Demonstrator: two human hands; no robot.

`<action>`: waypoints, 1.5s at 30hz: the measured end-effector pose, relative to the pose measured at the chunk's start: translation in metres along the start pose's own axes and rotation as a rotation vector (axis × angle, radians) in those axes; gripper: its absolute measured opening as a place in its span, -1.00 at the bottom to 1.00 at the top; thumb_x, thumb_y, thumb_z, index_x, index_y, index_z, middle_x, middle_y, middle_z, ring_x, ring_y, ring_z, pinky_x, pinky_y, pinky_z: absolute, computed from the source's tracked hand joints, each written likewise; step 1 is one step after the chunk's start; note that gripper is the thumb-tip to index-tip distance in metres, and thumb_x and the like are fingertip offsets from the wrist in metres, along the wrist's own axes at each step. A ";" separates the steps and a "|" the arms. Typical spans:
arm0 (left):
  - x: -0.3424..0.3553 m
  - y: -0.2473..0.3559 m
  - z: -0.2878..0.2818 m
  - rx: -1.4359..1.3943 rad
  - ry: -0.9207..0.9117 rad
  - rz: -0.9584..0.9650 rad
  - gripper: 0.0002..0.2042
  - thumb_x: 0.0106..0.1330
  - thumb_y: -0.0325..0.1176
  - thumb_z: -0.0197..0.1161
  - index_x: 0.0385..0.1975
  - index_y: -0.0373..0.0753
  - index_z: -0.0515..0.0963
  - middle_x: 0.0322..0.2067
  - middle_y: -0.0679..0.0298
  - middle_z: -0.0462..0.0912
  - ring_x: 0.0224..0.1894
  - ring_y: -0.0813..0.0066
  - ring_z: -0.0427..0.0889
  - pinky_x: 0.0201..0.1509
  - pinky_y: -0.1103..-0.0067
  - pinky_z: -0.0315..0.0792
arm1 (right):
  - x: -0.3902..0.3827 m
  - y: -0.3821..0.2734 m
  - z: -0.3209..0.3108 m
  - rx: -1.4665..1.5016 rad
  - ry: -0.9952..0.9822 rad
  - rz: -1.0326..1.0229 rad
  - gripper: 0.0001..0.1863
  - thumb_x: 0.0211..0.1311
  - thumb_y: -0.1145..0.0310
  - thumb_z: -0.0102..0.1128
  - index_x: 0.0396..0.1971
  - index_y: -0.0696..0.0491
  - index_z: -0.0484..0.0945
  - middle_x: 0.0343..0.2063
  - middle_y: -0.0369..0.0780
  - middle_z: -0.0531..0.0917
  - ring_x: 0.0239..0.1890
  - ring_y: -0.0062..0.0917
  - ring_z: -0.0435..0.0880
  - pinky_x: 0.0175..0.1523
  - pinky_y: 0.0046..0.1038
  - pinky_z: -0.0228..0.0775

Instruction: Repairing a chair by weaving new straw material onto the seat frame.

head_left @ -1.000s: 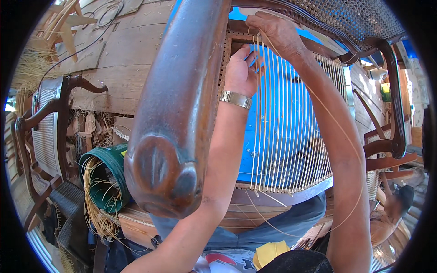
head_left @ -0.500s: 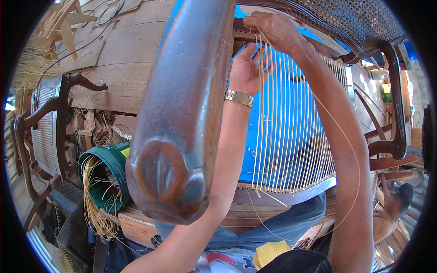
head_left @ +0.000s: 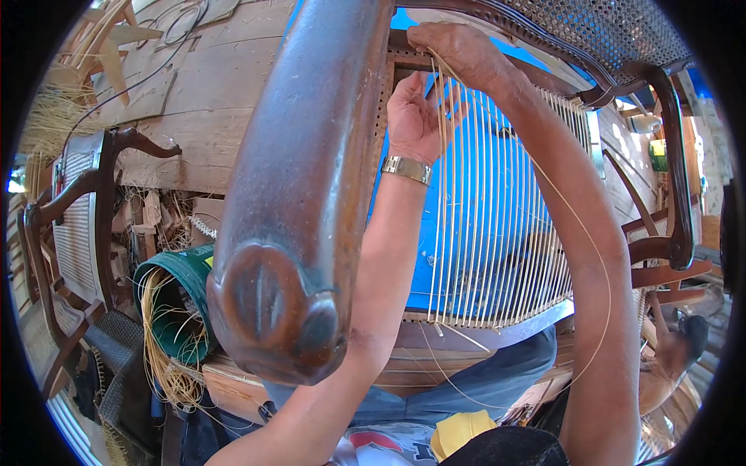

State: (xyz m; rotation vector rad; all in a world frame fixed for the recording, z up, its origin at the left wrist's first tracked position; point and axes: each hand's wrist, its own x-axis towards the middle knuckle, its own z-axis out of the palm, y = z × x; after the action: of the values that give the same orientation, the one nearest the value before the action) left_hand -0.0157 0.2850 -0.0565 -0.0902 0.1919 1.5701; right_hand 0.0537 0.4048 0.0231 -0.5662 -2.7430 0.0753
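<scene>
Parallel cane strands stretch lengthwise over the chair seat frame, tied through holes along its front rail. At the far rail, my right hand is closed, its fingers gripping a cane strand by the holes. That strand's long tail loops down along my right forearm and across my lap. My left hand, with a metal-band watch on the wrist, reaches up under the seat, palm up. Its fingers are spread apart behind the leftmost strands. A large dark wooden chair part with a carved end covers part of my left forearm.
At left, a green bucket lies tilted with loose cane spilling out. Chairs with woven panels stand at left and far right. Blue sheeting shows beneath the strands. Another person appears at the right edge.
The wooden chair part and seat frame have shifted slightly left. Both hands have moved a little left along with them; the right hand keeps its hold on the strand.
</scene>
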 end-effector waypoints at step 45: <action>0.003 -0.002 -0.007 0.036 -0.083 0.064 -0.68 0.37 -0.04 0.09 -0.02 -0.08 0.42 0.03 0.22 0.49 0.04 0.18 0.47 0.12 0.11 0.38 | -0.022 -0.002 0.014 -0.194 0.104 -0.108 -0.72 0.07 0.50 0.13 -0.16 0.06 0.45 -0.20 -0.16 0.55 -0.08 -0.22 0.56 -0.08 -0.28 0.53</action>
State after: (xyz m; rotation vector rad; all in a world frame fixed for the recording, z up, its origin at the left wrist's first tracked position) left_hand -0.0141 0.2865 -0.0638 0.0095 0.1590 1.6298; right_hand 0.0669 0.3950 0.0033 -0.4574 -2.6891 -0.2415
